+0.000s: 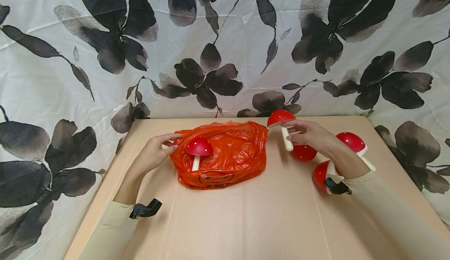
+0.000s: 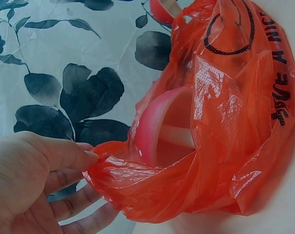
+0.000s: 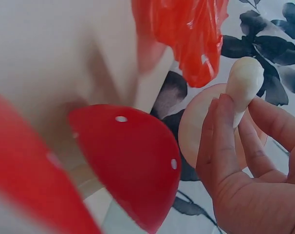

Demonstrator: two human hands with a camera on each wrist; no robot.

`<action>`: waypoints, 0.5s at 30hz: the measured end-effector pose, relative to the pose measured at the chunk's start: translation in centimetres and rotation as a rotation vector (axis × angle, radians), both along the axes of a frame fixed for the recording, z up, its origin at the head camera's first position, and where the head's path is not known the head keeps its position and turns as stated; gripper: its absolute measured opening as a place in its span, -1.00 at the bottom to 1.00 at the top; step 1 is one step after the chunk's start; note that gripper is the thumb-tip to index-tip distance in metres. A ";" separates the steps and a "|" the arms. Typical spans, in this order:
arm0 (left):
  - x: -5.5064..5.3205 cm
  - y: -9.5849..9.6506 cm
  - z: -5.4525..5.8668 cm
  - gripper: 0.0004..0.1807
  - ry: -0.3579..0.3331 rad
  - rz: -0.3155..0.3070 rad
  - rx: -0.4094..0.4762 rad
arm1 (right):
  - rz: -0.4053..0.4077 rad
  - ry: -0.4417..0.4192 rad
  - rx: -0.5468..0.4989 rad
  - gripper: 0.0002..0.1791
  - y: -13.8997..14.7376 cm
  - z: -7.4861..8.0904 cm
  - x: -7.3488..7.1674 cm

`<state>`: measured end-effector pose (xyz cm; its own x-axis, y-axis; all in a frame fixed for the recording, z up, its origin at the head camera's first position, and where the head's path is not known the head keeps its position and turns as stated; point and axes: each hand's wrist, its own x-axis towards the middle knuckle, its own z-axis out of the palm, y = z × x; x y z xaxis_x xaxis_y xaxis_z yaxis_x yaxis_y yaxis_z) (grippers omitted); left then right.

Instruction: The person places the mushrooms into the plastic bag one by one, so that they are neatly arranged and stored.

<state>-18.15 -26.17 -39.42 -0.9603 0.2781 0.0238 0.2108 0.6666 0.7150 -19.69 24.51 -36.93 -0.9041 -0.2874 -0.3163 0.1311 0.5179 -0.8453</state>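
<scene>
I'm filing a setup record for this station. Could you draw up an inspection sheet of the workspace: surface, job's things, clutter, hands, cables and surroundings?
Surface: pale tabletop with faint lines running across it.
Job's things: red plastic bag with a toy mushroom in its opening; a held mushroom; three more mushrooms on the right, partly behind the right hand and arm.
Clutter: nothing seen.
Left hand: pinches the bag's edge.
Right hand: grips the held mushroom by its pale stem.
Wrists: a black device on each.
Cables: nothing seen.
Surroundings: white cloth with dark floral print behind and beside the tabletop.
</scene>
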 end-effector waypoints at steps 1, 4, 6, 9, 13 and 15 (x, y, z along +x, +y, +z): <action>0.0 0.0 0.0 -0.58 0.000 0.000 -0.001 | 0.005 0.006 -0.006 -0.39 -0.2 0.1 0.0; 0.0 0.0 -0.1 -0.58 -0.001 0.003 -0.003 | 0.024 0.030 -0.021 -0.38 -0.7 0.2 0.1; -0.1 -0.1 -0.1 -0.58 0.001 0.005 -0.004 | 0.029 0.037 -0.036 -0.38 -1.2 0.3 0.1; -0.1 -0.1 -0.2 -0.58 0.004 0.001 -0.006 | 0.036 0.035 -0.064 -0.37 -1.9 0.4 0.0; -0.1 -0.2 -0.2 -0.58 0.011 -0.012 -0.003 | 0.060 0.033 -0.106 -0.37 -2.9 0.7 0.0; -0.1 -0.2 -0.2 -0.58 0.014 -0.016 -0.003 | 0.079 0.037 -0.129 -0.37 -3.5 0.9 0.0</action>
<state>-18.28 -26.37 -39.60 -0.9553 0.2933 0.0358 0.2310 0.6656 0.7097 -19.65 20.97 -35.99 -0.8872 -0.3945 -0.2393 0.0621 0.4119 -0.9091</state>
